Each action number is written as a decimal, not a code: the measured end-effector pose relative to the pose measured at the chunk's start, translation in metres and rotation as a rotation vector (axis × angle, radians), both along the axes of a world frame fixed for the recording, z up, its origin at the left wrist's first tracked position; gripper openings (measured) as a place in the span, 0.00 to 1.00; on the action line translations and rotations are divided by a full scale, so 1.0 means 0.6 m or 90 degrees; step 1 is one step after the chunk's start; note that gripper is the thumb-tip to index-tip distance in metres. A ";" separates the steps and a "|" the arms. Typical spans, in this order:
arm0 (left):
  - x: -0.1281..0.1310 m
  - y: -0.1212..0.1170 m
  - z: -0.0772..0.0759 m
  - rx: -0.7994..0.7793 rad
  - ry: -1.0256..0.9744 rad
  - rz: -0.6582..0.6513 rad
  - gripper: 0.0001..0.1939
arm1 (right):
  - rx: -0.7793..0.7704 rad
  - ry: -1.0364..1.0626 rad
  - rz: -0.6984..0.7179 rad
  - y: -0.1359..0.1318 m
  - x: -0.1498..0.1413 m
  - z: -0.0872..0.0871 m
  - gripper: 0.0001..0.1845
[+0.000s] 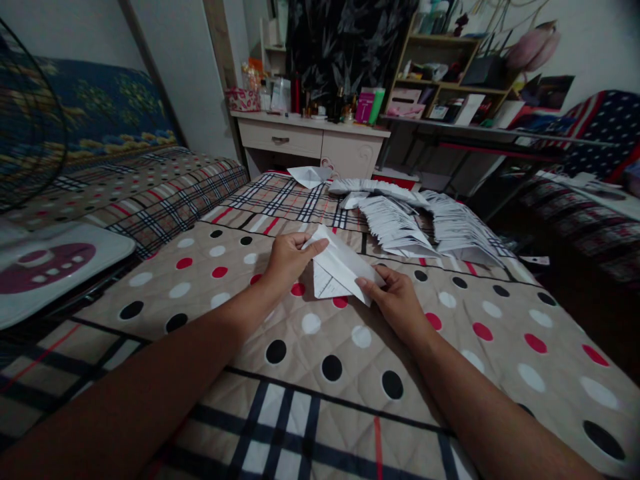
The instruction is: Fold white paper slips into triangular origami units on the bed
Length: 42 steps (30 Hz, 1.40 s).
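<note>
Paper (345, 260), white and folded, is pinched by two hands above the middle of the bed. Left hand (295, 257) is closed upon its upper left corner, with the thumb laid on top of the sheet. Right hand (397, 300) is closed upon the lower right end, also with the thumb on the upper face and the other fingers curled near the edge. Between the hands, one long flap crosses the paper in a slant, and at its lower left part some thin dark lines are seen; I cannot read them.

Under the hands spreads a quilted bedcover (300, 407), beige, with dots of black, white and red, and with bands of check. Farther and to the right lie the front stack (395, 227) and the right stack (463, 230), both of folded white papers, side by side. Behind them rests a long row (375, 188) of similar papers, and to its left a single folded piece (309, 176).

Beyond the bed stands a pale cabinet (285, 140), carrying a green tube (377, 107) just beside a magenta box (365, 105).
</note>
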State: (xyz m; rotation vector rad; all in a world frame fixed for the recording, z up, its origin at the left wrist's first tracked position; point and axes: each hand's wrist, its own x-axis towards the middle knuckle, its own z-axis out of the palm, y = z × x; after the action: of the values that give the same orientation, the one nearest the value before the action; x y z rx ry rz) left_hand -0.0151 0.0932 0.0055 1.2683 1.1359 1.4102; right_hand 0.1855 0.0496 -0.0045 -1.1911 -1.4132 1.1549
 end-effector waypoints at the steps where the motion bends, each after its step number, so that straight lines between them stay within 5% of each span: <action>1: -0.002 0.002 -0.001 -0.004 -0.007 -0.001 0.16 | 0.000 0.004 -0.004 0.001 0.002 0.000 0.14; 8: -0.015 0.016 -0.003 0.004 -0.008 0.016 0.17 | -0.027 0.061 -0.024 0.011 0.016 0.002 0.16; 13: -0.020 0.013 0.011 -0.019 -0.015 -0.058 0.16 | 0.001 0.065 -0.090 0.014 0.024 -0.003 0.15; 20: -0.023 0.007 0.024 -0.029 0.153 -0.154 0.16 | 0.027 -0.015 -0.031 0.012 0.016 -0.009 0.16; 26: -0.016 -0.003 0.049 0.262 0.261 -0.118 0.05 | 0.343 -0.152 -0.140 0.005 0.019 0.011 0.03; 29: -0.011 -0.010 0.050 0.379 0.298 -0.111 0.05 | 0.428 -0.218 -0.172 0.003 0.023 0.020 0.04; 36: -0.021 -0.004 0.013 0.454 0.429 -0.116 0.08 | 0.458 -0.374 -0.124 0.017 0.039 0.008 0.12; 42: -0.043 0.019 -0.014 0.485 0.516 -0.240 0.16 | 0.435 -0.561 -0.049 0.025 0.042 -0.001 0.14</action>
State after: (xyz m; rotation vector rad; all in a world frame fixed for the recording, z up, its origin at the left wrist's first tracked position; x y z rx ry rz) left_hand -0.0407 0.1047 -0.0029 2.6007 0.7559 1.0660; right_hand 0.2106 0.0648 -0.0054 -1.2531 -2.1365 -0.0207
